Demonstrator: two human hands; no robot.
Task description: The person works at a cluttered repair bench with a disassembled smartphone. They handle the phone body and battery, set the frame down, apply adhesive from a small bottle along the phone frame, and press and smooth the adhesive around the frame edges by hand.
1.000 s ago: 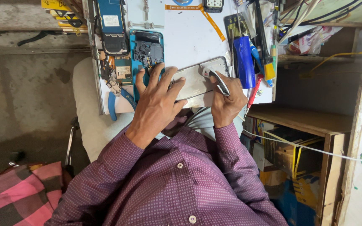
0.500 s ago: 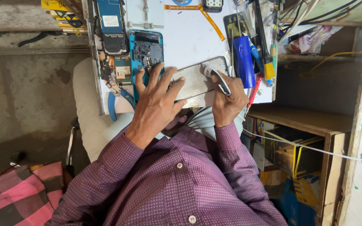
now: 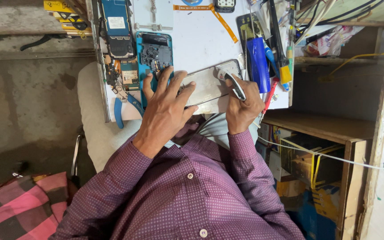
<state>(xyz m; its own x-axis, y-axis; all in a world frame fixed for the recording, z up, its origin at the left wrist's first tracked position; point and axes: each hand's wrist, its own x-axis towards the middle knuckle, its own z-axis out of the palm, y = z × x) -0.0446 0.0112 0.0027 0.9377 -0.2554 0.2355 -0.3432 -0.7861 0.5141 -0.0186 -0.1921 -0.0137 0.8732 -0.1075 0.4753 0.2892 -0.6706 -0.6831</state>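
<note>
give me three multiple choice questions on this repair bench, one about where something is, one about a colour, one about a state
1. Where does the left hand rest?
A. on the grey phone panel
B. on the floor
C. on the pink cloth

2. What colour are the handles of the pliers?
A. red
B. blue
C. white

3. What state is the teal phone in?
A. sealed shut
B. wrapped in plastic
C. opened, insides showing

Answers:
1. A, its fingers spread over the left part of the grey phone panel on the white bench top.
2. B, both handles by the bench edge are blue.
3. C, its dark inner parts lie bare inside the teal frame.

The right hand holds a small tool at the panel's right end.
</note>
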